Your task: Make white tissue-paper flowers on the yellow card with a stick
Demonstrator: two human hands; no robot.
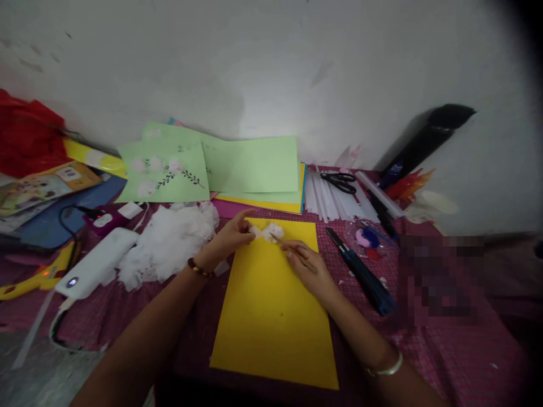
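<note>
A yellow sheet of paper (275, 316) lies lengthwise in front of me. Over its top edge, my left hand (233, 237) pinches a small piece of white tissue paper (256, 232) between thumb and fingers. A crumpled white tissue flower (274, 230) sits just right of it, near the sheet's top middle. My right hand (309, 268) is closed on a thin brownish stick (306, 262), its tip close to the flower. What kind of stick it is cannot be made out. Left of my left hand is a heap of white tissue pieces (169, 240).
To the right lie a blue-black box cutter (365, 280), black scissors (339, 182) and white paper strips (322, 198). Green sheets (254, 164), one decorated with flowers, stand against the wall. At left are a white power bank (97, 263), a purple socket adapter (102, 221) and a yellow glue gun (46, 274).
</note>
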